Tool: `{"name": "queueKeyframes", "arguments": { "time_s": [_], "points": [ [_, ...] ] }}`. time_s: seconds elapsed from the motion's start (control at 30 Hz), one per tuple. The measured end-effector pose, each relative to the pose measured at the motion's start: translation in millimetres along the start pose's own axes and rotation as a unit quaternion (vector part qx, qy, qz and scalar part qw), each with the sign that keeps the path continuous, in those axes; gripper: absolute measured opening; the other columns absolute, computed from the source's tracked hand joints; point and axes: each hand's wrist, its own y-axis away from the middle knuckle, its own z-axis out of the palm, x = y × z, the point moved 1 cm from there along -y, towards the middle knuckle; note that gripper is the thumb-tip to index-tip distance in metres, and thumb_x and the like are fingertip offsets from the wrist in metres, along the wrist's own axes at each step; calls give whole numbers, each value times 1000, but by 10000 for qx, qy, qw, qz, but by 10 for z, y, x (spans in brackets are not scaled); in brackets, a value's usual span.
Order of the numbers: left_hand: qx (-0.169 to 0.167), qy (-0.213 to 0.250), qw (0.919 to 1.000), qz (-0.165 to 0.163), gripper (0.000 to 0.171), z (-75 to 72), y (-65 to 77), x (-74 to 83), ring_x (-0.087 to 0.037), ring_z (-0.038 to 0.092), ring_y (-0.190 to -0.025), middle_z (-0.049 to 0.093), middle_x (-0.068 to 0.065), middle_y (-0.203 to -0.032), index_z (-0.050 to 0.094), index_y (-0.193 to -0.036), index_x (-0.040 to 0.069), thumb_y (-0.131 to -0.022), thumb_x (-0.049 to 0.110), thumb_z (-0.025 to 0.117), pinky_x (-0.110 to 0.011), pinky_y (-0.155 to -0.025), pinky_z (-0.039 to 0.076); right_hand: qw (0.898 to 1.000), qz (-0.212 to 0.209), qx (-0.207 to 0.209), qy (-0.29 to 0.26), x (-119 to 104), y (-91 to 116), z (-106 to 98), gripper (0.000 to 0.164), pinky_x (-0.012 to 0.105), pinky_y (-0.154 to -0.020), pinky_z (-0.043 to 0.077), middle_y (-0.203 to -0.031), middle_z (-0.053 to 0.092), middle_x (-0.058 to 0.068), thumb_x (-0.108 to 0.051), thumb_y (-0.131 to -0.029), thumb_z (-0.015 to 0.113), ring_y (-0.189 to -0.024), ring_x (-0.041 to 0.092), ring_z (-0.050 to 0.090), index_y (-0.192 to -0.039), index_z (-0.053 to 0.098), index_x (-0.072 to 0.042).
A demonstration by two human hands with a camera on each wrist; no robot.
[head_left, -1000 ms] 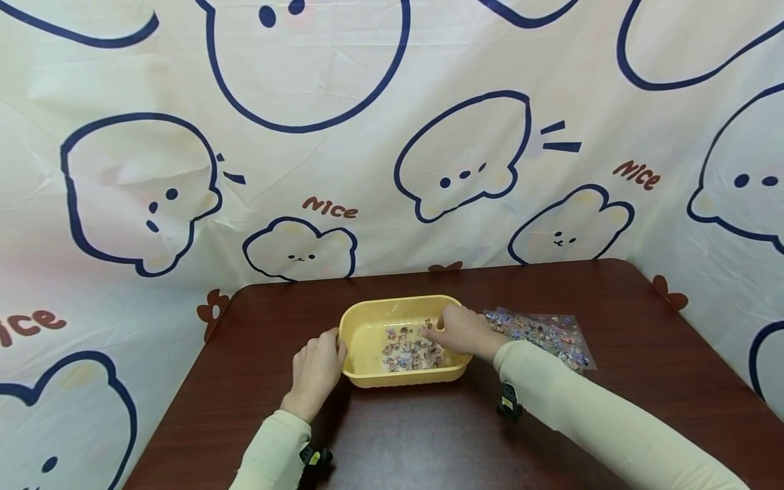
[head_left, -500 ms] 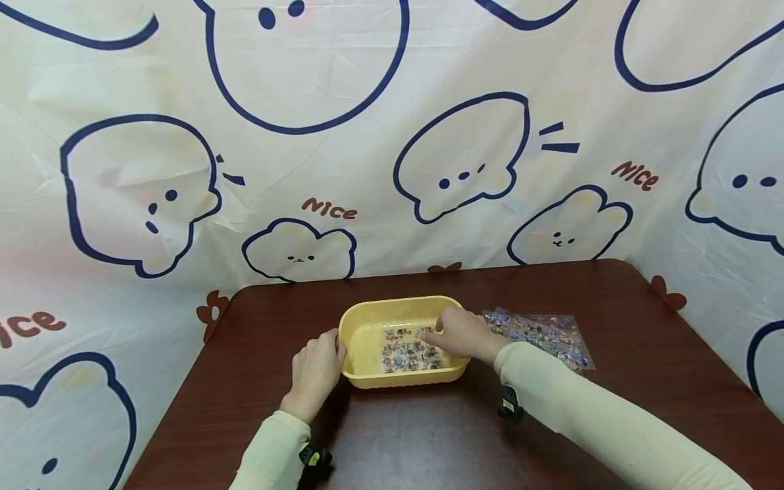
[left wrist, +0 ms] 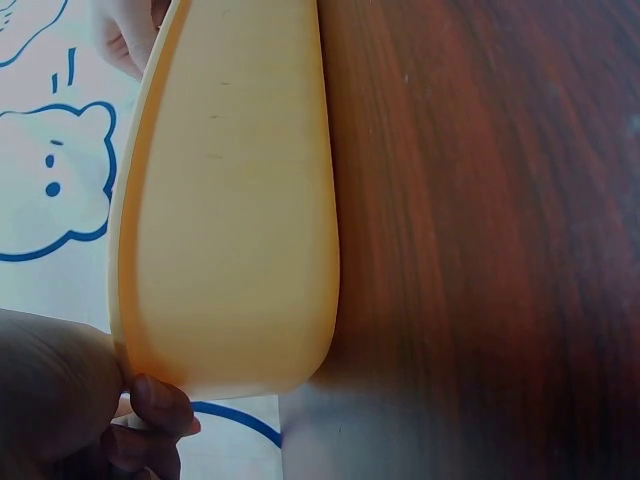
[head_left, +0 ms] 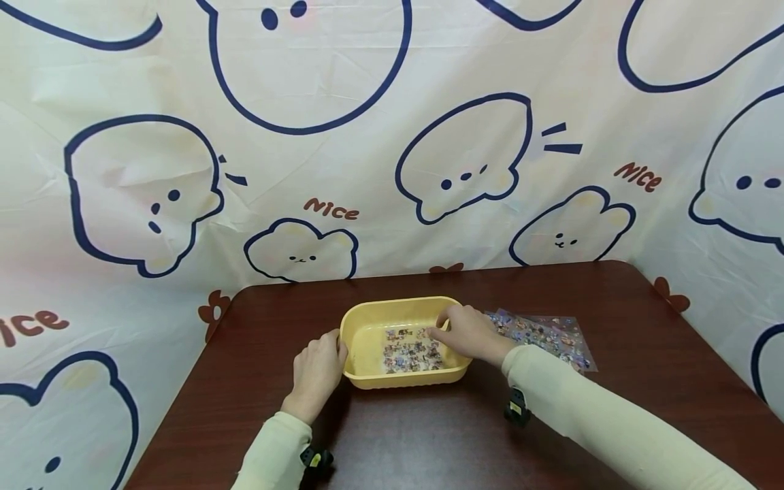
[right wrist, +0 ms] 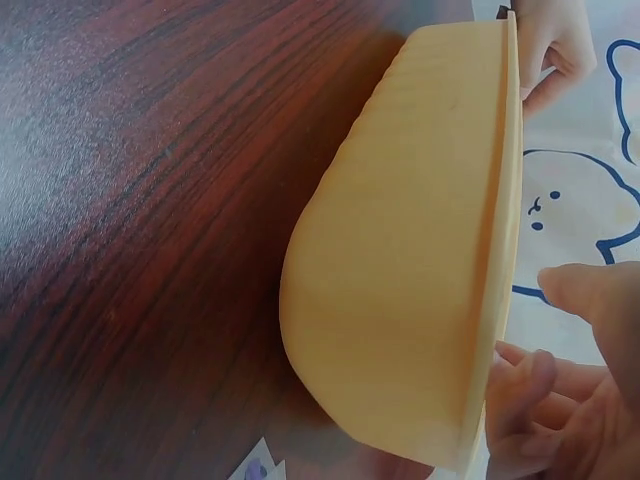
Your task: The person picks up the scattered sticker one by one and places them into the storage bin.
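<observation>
A yellow plastic basin [head_left: 361, 344] stands on the table, with many small, multicoloured jigsaw pieces [head_left: 412, 357] spread over its floor. My left hand [head_left: 317, 367] grips the basin's left rim; in the left wrist view its thumb and fingers curl at the corner of the yellow wall [left wrist: 230, 200]. Over the right rim reaches my right hand [head_left: 470, 333], fingers inside the basin above the pieces. The right wrist view shows its thumb [right wrist: 575, 290] apart from the loosely bent fingers, and no piece shows between them. The rim partly hides the fingertips.
A clear plastic bag [head_left: 548, 337] of similar jigsaw pieces lies right of the basin, partly behind the right forearm. The dark brown table [head_left: 416, 435] has rounded far corners. A printed white cloth [head_left: 380, 163] hangs behind and beside it.
My right hand has drawn slightly right, its thumb lifting back from the pieces, which look more spread out. The left hand stays on the rim and the basin stands where it was.
</observation>
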Motion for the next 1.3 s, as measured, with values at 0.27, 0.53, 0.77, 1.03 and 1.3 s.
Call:
{"name": "queueKeyframes", "arguments": {
  "time_s": [0.27, 0.53, 0.77, 1.03, 1.3],
  "points": [
    [-1, -1, 10000, -23, 17, -5, 6, 3, -28, 61, -56, 70, -14, -75, 72, -100, 7, -95, 18, 60, -44, -50, 43, 9994, 23, 342, -87, 64, -18, -103, 25, 29, -52, 41, -74, 66, -3, -38, -95, 66, -60, 13, 56, -98, 75, -15],
    [-19, 16, 10000, -20, 14, -5, 2, 10, -27, 60, -55, 68, -13, -72, 71, -94, 9, -94, 17, 60, -44, -50, 42, 9979, -48, 643, -98, 132, 0, -210, 24, 30, -56, 45, -82, 71, -2, -36, -96, 65, -64, 11, 60, -101, 75, -14],
    [-34, 0, 10000, -15, 13, -8, 3, 7, -27, 59, -54, 67, -13, -71, 69, -91, 9, -94, 17, 60, -43, -49, 42, 9972, -39, 744, -41, 174, 9, -289, 27, 29, -52, 45, -85, 72, 1, -35, -97, 64, -63, 11, 60, -105, 75, -12],
    [74, 2, 9999, 101, 12, 0, 11, 5, -28, 59, -53, 67, -14, -70, 70, -92, 7, -93, 14, 61, -44, -48, 42, 9972, -5, 735, -108, 266, 14, -357, 29, 29, -51, 46, -85, 73, 1, -37, -98, 61, -60, 12, 60, -106, 74, -11],
    [47, 4, 9999, 101, 13, 1, 10, 3, -27, 59, -53, 67, -13, -70, 71, -94, 7, -94, 15, 61, -42, -48, 41, 9972, 43, 746, -95, 368, 15, -410, 29, 29, -52, 46, -86, 73, 1, -36, -98, 61, -60, 12, 60, -105, 73, -11]
  ]
}}
